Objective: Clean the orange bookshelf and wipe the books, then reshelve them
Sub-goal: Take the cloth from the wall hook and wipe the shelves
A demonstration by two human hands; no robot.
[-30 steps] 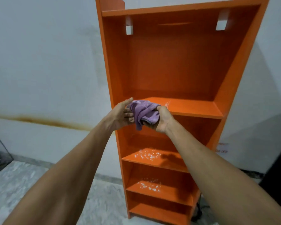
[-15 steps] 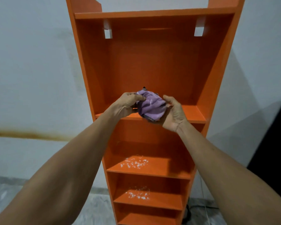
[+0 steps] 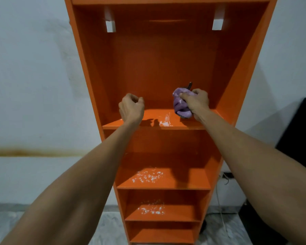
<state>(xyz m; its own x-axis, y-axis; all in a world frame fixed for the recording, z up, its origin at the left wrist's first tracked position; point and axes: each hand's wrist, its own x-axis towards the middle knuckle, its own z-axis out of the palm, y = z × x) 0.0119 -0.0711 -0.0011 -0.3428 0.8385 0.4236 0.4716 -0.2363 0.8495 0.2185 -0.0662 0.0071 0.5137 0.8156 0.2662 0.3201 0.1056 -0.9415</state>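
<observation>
Running low across the pale wall [image 3: 34, 68] at far left: a brown stain band [image 3: 25, 152]. Grey marbled floor [image 3: 104, 228] below it.

Orange bookshelf [image 3: 166, 59] stands upright against that wall, centre of view, open front toward the person.

Left hand [image 3: 131, 107] raised over the left part of the upper shelf board [image 3: 113, 125]. Fingers curled into a loose fist, thumb against them, nothing held. Cannot tell whether the wrist touches the board's front edge.

White specks [image 3: 164, 122] lie on that board between the two hands, near the front edge.

Purple cloth [image 3: 180, 105] bunched up, right of middle, its lower end on or just above the board; contact not clear. A dark bit pokes up behind it, too small to tell what.

Right hand [image 3: 197, 103] grips the cloth, fingers wrapped tight round the bundle from the right side.

More white specks on the second board [image 3: 193, 183] and the third board [image 3: 184, 214] down.

Right of the bookshelf: a white cable [image 3: 221, 214] hanging by the wall, and a dark slab [image 3: 300, 138] at the frame edge.
</observation>
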